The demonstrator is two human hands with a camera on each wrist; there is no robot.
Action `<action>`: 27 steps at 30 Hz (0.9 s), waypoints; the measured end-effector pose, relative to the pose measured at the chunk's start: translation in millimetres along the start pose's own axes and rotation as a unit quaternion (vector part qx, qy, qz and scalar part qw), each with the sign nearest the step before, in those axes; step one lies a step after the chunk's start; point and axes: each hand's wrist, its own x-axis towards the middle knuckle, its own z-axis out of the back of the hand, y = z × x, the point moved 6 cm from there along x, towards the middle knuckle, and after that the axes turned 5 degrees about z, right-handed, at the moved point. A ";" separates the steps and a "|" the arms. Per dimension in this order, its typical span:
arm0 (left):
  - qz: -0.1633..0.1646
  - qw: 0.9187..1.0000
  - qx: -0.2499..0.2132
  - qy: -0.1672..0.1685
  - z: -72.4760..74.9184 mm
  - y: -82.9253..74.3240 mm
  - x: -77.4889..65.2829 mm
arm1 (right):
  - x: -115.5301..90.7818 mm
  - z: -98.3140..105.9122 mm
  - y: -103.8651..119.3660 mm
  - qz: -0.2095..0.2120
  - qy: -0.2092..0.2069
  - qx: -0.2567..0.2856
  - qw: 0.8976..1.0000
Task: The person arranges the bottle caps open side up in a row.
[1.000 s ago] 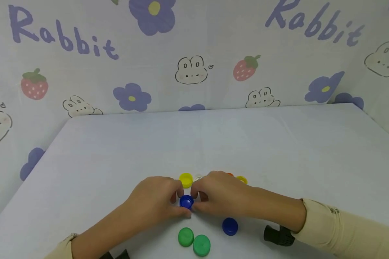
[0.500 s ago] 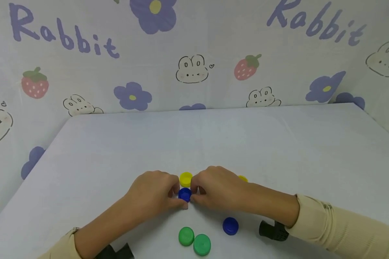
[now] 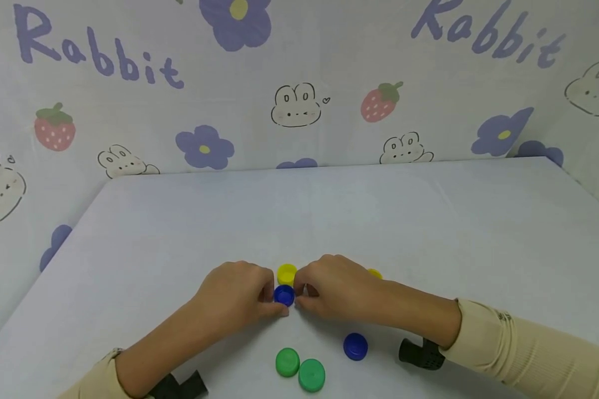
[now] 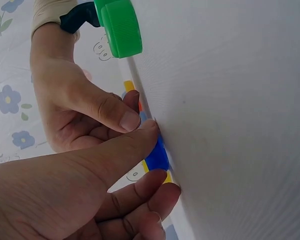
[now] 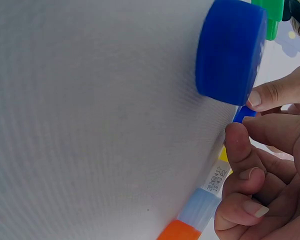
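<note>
A small blue bottle cap sits hollow side up on the white table, just in front of a yellow bottle cap. My left hand holds its left side with the thumb along the near edge and curled fingers beyond. From the right, my right hand has thumb and index finger against the same cap. Up close in the left wrist view, the blue cap shows between the left thumb and fingertips. Behind the right hand, a white cap with printed digits, a light-blue cap and an orange cap stand in line.
Nearer the front lie two green caps and another blue cap. A second yellow cap peeks out behind the right forearm. Dark wrist-worn devices hang below both forearms. A patterned cloth backdrop rises behind the table.
Both hands have moved slightly away from the body, bringing the blue cap up against the yellow cap. The green caps and the other blue cap have stayed put.
</note>
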 end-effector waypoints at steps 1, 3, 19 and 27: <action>0.001 1.000 0.000 0.000 -0.1 0.2 0.1 | 0.0 0.0 -0.2 -0.001 0.001 0.002 1.000; 0.003 1.000 0.002 -0.001 -0.1 0.7 0.2 | 0.2 -0.1 -0.6 -0.004 0.003 0.005 1.000; 0.013 1.000 0.016 0.006 -0.9 -0.3 0.1 | -0.7 -0.2 -0.7 -0.010 0.012 0.012 1.000; 0.005 1.000 0.020 -0.004 0.7 -2.2 -1.3 | -4.2 2.0 -1.2 -0.006 0.016 0.010 1.000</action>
